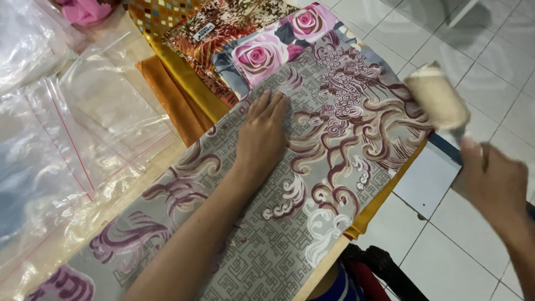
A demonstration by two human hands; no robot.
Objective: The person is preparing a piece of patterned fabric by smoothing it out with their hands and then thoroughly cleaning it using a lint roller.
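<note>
Left hand [262, 131]: flat, palm down, fingers spread, pressing the grey patterned cloth [312, 184] mid-tabletop.
Right hand [493, 181]: closed around the lint roller [437, 95] handle, lifted off the table's right edge, blurred.
Progress: by appearance, rolling under way; cleaned area cannot be told.
Nearby: clear zip bags [83, 122] at the left edge.
</note>
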